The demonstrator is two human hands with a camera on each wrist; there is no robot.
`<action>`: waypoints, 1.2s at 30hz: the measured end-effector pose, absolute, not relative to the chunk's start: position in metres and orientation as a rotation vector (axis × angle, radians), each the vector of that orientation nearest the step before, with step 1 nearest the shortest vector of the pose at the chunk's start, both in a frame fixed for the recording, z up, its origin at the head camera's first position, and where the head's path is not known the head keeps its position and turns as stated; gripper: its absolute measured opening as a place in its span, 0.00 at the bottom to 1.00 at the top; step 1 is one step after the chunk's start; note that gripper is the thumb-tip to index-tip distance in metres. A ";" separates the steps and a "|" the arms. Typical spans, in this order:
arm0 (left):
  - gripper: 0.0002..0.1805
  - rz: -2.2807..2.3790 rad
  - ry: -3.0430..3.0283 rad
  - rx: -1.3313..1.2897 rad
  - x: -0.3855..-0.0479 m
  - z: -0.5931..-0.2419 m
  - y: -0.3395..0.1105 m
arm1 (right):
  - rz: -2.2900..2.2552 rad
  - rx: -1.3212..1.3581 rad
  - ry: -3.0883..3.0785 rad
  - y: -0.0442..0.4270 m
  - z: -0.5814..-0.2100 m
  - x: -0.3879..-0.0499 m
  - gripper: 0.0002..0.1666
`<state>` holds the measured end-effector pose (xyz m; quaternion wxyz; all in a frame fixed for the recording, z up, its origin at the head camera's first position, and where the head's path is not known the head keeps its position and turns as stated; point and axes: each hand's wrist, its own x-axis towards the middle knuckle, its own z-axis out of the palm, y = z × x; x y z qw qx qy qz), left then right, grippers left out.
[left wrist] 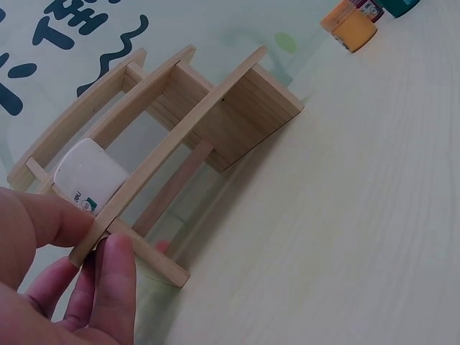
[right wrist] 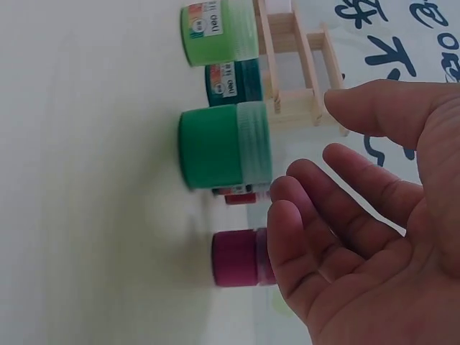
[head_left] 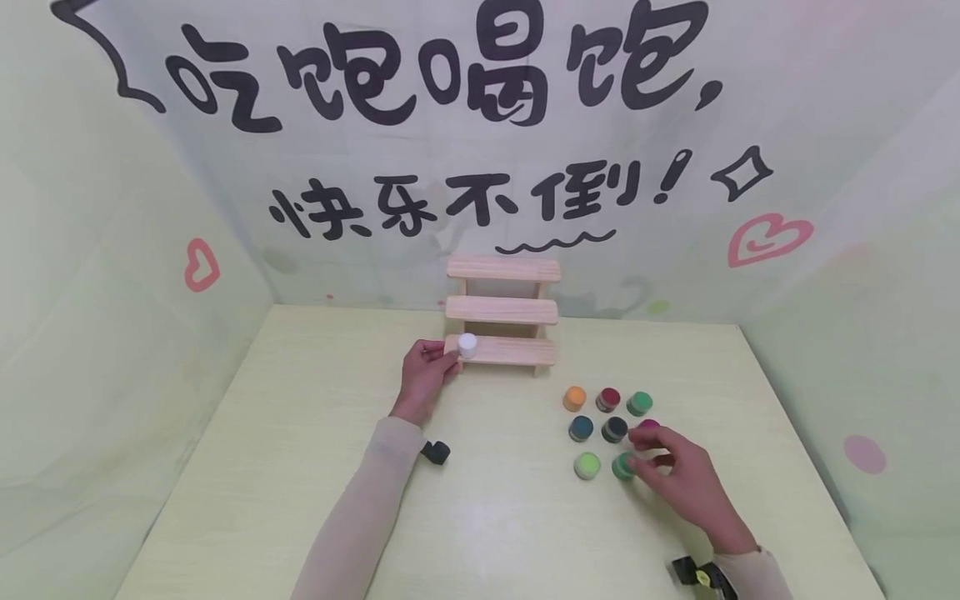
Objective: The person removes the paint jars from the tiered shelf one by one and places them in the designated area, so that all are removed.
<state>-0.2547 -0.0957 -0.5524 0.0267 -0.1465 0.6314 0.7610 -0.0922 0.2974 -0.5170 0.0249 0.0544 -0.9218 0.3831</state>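
Note:
A white paint jar point(head_left: 467, 345) stands at the left end of the lowest step of a three-tier wooden rack point(head_left: 513, 351). My left hand point(head_left: 425, 379) pinches the end of that step beside the jar, with fingers above and below the board in the left wrist view. My right hand point(head_left: 682, 479) hovers by a green paint jar point(right wrist: 208, 147), thumb and fingers apart with nothing held. Behind it, a magenta jar point(right wrist: 236, 259) is partly covered by the fingers in the right wrist view.
Several more paint jars stand in rows right of the rack: orange point(head_left: 574, 398), dark red point(head_left: 608, 400), green point(head_left: 640, 404), teal point(head_left: 581, 428), black point(head_left: 614, 429) and light green point(head_left: 587, 465). A printed cloth point(head_left: 420, 275) hangs behind the table point(head_left: 480, 517).

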 end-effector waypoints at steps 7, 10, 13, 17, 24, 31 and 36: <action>0.18 2.359 1.950 -0.458 -0.255 -0.553 -0.096 | 1.171 0.240 -2.827 0.286 -0.506 -0.102 0.21; 0.19 2.356 1.956 -0.464 -0.254 -0.552 -0.095 | 1.183 0.292 -2.791 0.280 -0.503 -0.107 0.19; 0.19 2.343 1.962 -0.472 -0.253 -0.552 -0.095 | 1.218 0.354 -2.735 0.273 -0.502 -0.113 0.18; 0.19 2.342 1.960 -0.475 -0.253 -0.552 -0.094 | 1.262 0.402 -2.681 0.263 -0.501 -0.124 0.16; 0.19 2.340 1.956 -0.458 -0.254 -0.553 -0.095 | 1.350 0.352 -2.713 0.249 -0.501 -0.143 0.16; 0.19 2.345 1.956 -0.451 -0.254 -0.553 -0.095 | 1.406 0.279 -2.732 0.235 -0.496 -0.153 0.15; 0.19 2.356 1.948 -0.443 -0.255 -0.554 -0.096 | 1.406 0.237 -2.735 0.220 -0.489 -0.160 0.14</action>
